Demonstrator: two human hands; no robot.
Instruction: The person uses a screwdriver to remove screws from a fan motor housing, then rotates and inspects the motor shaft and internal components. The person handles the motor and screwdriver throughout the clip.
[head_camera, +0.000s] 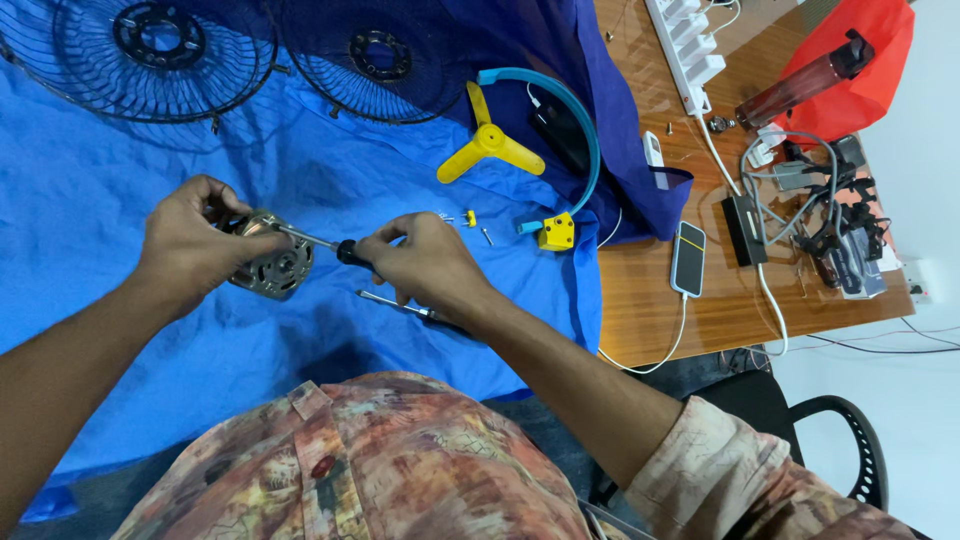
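I see the small fan motor (268, 262) lying on the blue cloth (90, 200), a little left of centre, with my left hand (195, 240) clamped around its far side, probably to keep it from turning. My right hand (425, 262) grips the black handle of a screwdriver (322, 243), whose shaft runs left into the motor's casing. A second screwdriver (400, 306) lies on the cloth just under that wrist, within easy reach. A few loose screws (478, 226) sit just beyond the right hand, beside a yellow three-blade propeller (488, 143) and a blue curved guard (580, 120). Two wire fan grilles (150, 60) rest at the far edge. Off the cloth, on the wooden table (640, 300), a phone (688, 258) is charging.
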